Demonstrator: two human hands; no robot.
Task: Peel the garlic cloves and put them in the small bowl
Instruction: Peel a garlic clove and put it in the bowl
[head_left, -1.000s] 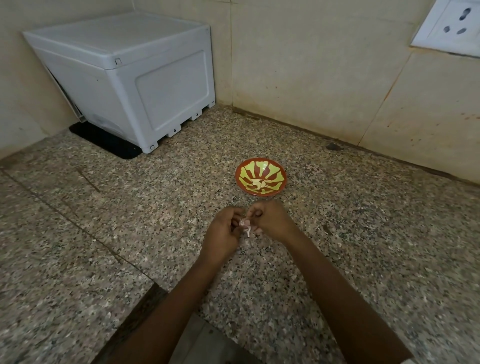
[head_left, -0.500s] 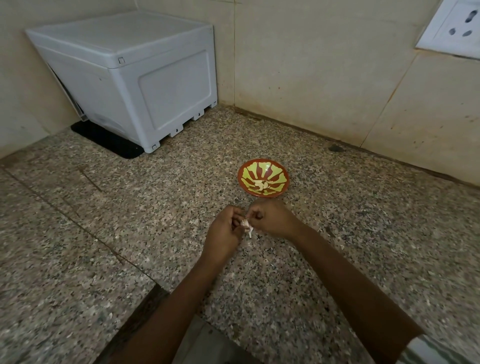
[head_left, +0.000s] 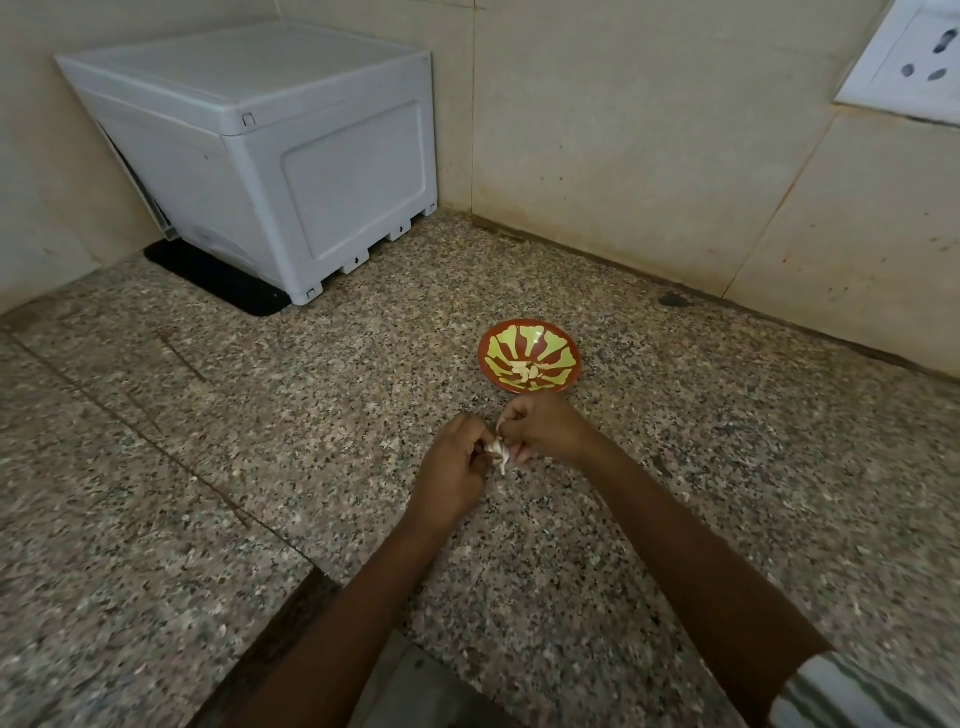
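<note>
The left hand (head_left: 452, 478) and the right hand (head_left: 545, 428) are both pinching one garlic clove (head_left: 497, 451) with curled fingers, over the granite counter (head_left: 311, 415). The small bowl (head_left: 484, 357) is sitting near them at 12 o'clock and is holding some peeled cloves (head_left: 524, 371).

One view only — a wide-angle camera worn on the person's head, facing forward and steeply down onto the speckled counter (head_left: 260, 467). The forearms (head_left: 374, 597) enter from the near edge, close under the lens; the small bowl (head_left: 529, 364) sits mid-frame, and the wall corner (head_left: 472, 156) with the white box (head_left: 311, 156) lies far left.
</note>
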